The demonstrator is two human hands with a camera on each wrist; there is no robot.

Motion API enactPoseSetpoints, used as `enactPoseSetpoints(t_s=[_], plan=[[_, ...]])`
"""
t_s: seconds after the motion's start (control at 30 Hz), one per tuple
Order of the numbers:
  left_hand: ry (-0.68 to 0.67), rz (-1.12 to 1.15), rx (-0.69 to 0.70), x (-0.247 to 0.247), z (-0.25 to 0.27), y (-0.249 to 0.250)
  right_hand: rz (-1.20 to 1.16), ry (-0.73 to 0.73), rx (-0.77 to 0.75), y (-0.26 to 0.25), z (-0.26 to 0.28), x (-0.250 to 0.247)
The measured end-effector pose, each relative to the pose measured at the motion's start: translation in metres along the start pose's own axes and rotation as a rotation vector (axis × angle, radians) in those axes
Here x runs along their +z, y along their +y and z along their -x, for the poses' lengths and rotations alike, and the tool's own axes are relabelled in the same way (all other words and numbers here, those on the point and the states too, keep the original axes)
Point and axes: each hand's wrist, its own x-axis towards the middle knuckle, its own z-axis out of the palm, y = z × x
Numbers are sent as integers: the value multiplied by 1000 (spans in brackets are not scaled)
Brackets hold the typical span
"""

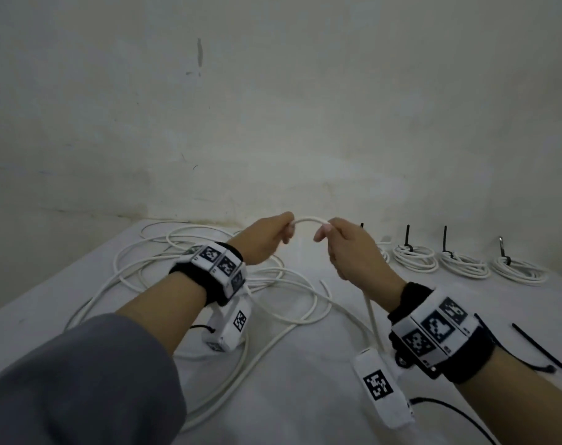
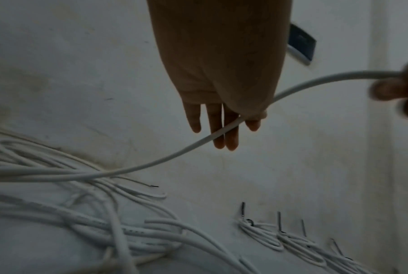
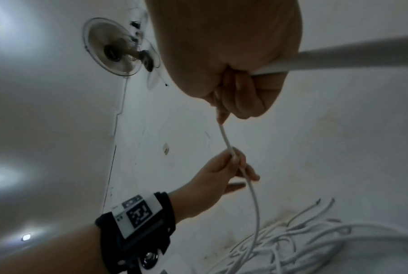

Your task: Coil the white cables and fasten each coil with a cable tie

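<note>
White cable (image 1: 308,219) pinched between left hand (image 1: 266,240) and right hand (image 1: 350,248) fingers (image 1: 321,231).

A table (image 1: 305,396) stands against a wall (image 1: 273,107), and everything is placed in relation to the table. Above its middle, toward the wall side, the left hand (image 1: 266,240) and right hand (image 1: 350,248) are raised side by side, each pinching one cable (image 1: 308,220) that arches between them. The cable drops from the left hand to a heap of loose cables (image 1: 209,284) on the table's left half. Along the table's far right edge, a row of tied coils (image 1: 466,266) lies side by side near the wall. On the table's near right side lie loose cable ties (image 1: 543,351).
</note>
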Motion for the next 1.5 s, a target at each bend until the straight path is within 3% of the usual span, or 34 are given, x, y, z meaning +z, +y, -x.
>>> enactPoseSetpoints(t_s=[0.2,0.33,0.4,0.53,0.63,0.8,0.9,0.97,1.1,1.17,1.23,1.3,1.4,1.5], plan=[[11,75,-199,-8,27,-46,130,219,-233,-6,12,-26],[163,150,-346,-6,44,-64,68,294,-251,-4,8,-48],[279,221,-379,-8,45,-62,24,241,-191,0,5,-58],[442,318,-392,-15,40,-53,150,-24,49,4,4,-63],[474,327,-393,-18,33,-46,166,-76,125,2,5,-54],[442,310,-304,-19,22,-27,71,-78,93,-18,-7,-38],[462,528,-270,-28,16,-17,-62,65,18,-26,-25,-39],[484,710,-326,-33,13,-11,-123,204,-17,-30,-37,-48],[322,1126,-503,-27,13,-4,-205,370,-30,-29,-53,-70],[302,1299,-520,-24,14,-2,-69,417,-64,-19,-55,-77],[372,1452,-510,-26,13,2,208,422,-142,-6,-54,-81],[493,1585,-469,-31,9,5,518,301,-244,4,-45,-78],[592,1677,-426,-41,-1,11,1110,-127,-314,9,-23,-64],[581,1637,-422,-39,-11,23,1260,-411,-555,3,2,-40]])
